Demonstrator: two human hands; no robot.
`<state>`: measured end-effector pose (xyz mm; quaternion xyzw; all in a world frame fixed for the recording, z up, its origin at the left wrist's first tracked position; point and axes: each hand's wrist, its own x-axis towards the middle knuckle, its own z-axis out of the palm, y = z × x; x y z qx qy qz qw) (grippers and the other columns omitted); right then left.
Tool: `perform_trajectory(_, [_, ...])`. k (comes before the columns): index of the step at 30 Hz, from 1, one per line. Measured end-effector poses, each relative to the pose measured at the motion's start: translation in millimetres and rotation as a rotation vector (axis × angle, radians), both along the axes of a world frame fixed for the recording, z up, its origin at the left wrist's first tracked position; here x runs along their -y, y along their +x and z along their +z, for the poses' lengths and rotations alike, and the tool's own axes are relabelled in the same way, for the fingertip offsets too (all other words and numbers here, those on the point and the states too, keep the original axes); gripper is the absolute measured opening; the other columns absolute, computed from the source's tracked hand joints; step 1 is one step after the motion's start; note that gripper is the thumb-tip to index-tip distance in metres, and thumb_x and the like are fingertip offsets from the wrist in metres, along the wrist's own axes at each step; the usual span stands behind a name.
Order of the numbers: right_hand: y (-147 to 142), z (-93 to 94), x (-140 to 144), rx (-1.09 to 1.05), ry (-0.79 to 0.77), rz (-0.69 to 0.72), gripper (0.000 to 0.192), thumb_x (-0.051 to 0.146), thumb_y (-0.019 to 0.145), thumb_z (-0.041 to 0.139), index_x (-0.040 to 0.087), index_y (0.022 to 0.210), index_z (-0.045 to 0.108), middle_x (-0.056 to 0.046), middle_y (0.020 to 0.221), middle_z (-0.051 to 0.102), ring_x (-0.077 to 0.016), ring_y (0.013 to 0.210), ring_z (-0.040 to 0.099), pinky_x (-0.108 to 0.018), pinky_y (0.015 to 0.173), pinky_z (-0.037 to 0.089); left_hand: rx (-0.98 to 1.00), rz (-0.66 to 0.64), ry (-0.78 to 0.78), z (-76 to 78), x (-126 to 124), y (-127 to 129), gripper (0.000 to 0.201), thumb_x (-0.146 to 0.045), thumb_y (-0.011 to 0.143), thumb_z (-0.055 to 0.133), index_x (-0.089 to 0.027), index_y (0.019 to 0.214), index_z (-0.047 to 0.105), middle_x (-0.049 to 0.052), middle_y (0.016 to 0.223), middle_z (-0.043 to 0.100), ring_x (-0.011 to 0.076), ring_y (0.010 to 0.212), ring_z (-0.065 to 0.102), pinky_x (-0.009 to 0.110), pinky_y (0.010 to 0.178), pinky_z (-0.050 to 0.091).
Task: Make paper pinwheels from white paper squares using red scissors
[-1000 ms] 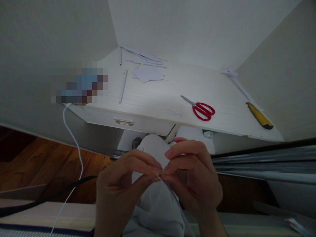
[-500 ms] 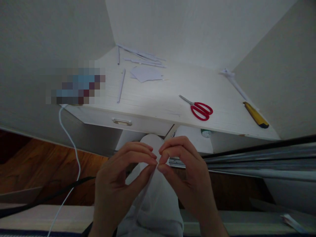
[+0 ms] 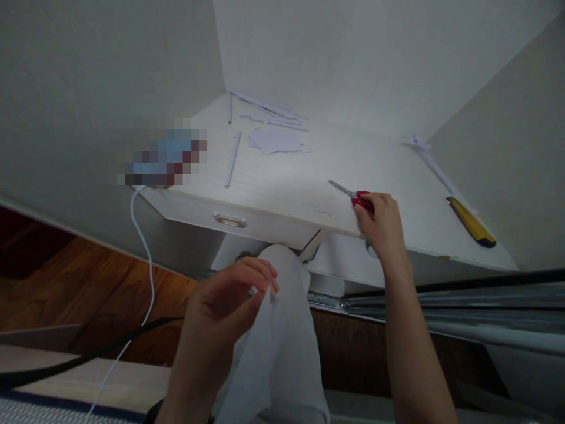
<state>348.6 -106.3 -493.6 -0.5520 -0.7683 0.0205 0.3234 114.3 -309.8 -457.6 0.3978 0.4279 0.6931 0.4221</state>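
Note:
My left hand (image 3: 220,306) pinches a piece of white paper (image 3: 256,359) between thumb and fingers. The paper hangs down in front of my light-coloured trouser leg (image 3: 293,335), and its lower part blends into the cloth. Over the desk's front edge reaches my right hand (image 3: 385,227), with its fingers closed around the red handles of the scissors (image 3: 342,188). The blades lie together and point left, low over the desktop or on it. Most of the handles are hidden by the fingers.
On the white desk (image 3: 304,171) lie paper pieces (image 3: 276,141), a rolled paper stick (image 3: 233,159) and more paper strips (image 3: 273,121) at the back. At the right are a yellow utility knife (image 3: 471,222) and a long paper roll (image 3: 435,169). A white cable (image 3: 150,265) hangs at the left.
My right hand has left the paper, moved up and right to the desk, and taken hold of the scissors. My left hand keeps its pinch on the paper. The view has shifted slightly.

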Motion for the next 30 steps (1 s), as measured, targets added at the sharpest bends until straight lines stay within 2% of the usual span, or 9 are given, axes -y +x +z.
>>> perform_trajectory(3, [6, 4.9, -9, 0.02, -0.037, -0.039, 0.026, 0.022, 0.089, 0.05, 0.01, 0.103, 0.07, -0.021, 0.103, 0.069, -0.033, 0.101, 0.061, -0.051, 0.092, 0.047, 0.038, -0.053, 0.015, -3.6, -1, -2, 0.011, -0.033, 0.075, 0.081, -0.025, 0.069, 0.076, 0.001, 0.066, 0.069, 0.0165, 0.076, 0.067, 0.025, 0.074, 0.056])
perform_trajectory(6, [13, 9.5, -19, 0.052, -0.08, -0.065, 0.022, 0.024, 0.085, 0.057, 0.012, 0.096, 0.071, -0.019, 0.097, 0.07, -0.0324, 0.094, 0.063, -0.051, 0.088, 0.048, 0.03, -0.078, 0.032, -5.2, -2, -5, 0.011, -0.035, 0.076, 0.079, -0.026, 0.07, 0.076, 0.002, 0.066, 0.069, 0.0167, 0.075, 0.067, 0.025, 0.071, 0.055])
perform_trajectory(10, [17, 15.0, -14, 0.068, -0.13, -0.085, 0.02, 0.033, 0.078, 0.066, 0.014, 0.083, 0.07, -0.017, 0.084, 0.071, -0.032, 0.081, 0.065, -0.051, 0.079, 0.05, 0.007, -0.036, 0.014, -1.4, -2, -5, 0.013, -0.034, 0.073, 0.082, -0.025, 0.065, 0.075, 0.002, 0.062, 0.068, 0.0187, 0.073, 0.067, 0.028, 0.069, 0.056])
perform_trajectory(14, [10, 20.7, 29, -0.038, -0.173, -0.043, 0.026, 0.04, 0.079, 0.065, 0.017, 0.093, 0.065, -0.013, 0.085, 0.072, -0.0255, 0.074, 0.067, -0.041, 0.07, 0.054, -0.025, 0.056, -0.024, 2.9, -1, -2, 0.011, -0.025, 0.073, 0.08, -0.024, 0.064, 0.074, 0.002, 0.066, 0.07, 0.0188, 0.076, 0.068, 0.028, 0.072, 0.057])
perform_trajectory(16, [1, 22.9, 60, -0.372, -0.342, 0.115, 0.027, 0.037, 0.078, 0.068, 0.021, 0.098, 0.061, -0.007, 0.083, 0.071, -0.0217, 0.071, 0.066, -0.035, 0.063, 0.054, -0.073, 0.09, -0.024, 2.5, 1, -1, 0.011, -0.019, 0.075, 0.077, -0.025, 0.066, 0.073, 0.001, 0.069, 0.071, 0.0183, 0.079, 0.068, 0.027, 0.074, 0.057])
perform_trajectory(18, [-14, 25.1, 90, -0.62, -0.371, 0.264, 0.029, 0.026, 0.071, 0.073, 0.025, 0.095, 0.057, -0.003, 0.09, 0.068, -0.0179, 0.076, 0.064, -0.03, 0.066, 0.055, -0.153, 0.107, -0.01, 0.6, 2, -2, 0.015, -0.014, 0.077, 0.072, -0.026, 0.069, 0.073, 0.0, 0.072, 0.071, 0.0177, 0.082, 0.067, 0.028, 0.079, 0.056])
perform_trajectory(21, [-39, 29.0, 124, -0.81, -0.365, 0.318, 0.039, 0.014, 0.063, 0.079, 0.027, 0.09, 0.054, 0.004, 0.086, 0.059, -0.0117, 0.069, 0.054, -0.022, 0.059, 0.051, -0.302, 0.123, 0.014, -2.7, 6, -1, 0.018, -0.009, 0.08, 0.069, -0.027, 0.075, 0.072, 0.0, 0.081, 0.069, 0.0175, 0.091, 0.065, 0.029, 0.086, 0.054])
perform_trajectory(25, [-60, 33.4, 143, -0.797, -0.393, 0.372, 0.039, 0.022, 0.069, 0.08, 0.028, 0.092, 0.05, 0.006, 0.08, 0.051, -0.0124, 0.067, 0.048, -0.022, 0.056, 0.045, -0.448, 0.146, 0.043, -1.4, 11, 2, 0.016, -0.012, 0.082, 0.069, -0.027, 0.08, 0.072, 0.0, 0.089, 0.067, 0.0184, 0.099, 0.061, 0.028, 0.087, 0.053])
perform_trajectory(30, [-59, 37.0, 149, -0.593, -0.37, 0.468, 0.049, 0.052, 0.073, 0.076, 0.025, 0.103, 0.047, 0.001, 0.088, 0.047, -0.0161, 0.075, 0.046, -0.028, 0.065, 0.045, -0.533, 0.168, 0.073, 3.3, 14, 1, 0.017, -0.012, 0.081, 0.07, -0.029, 0.078, 0.071, -0.001, 0.086, 0.065, 0.0201, 0.1, 0.06, 0.031, 0.088, 0.051])
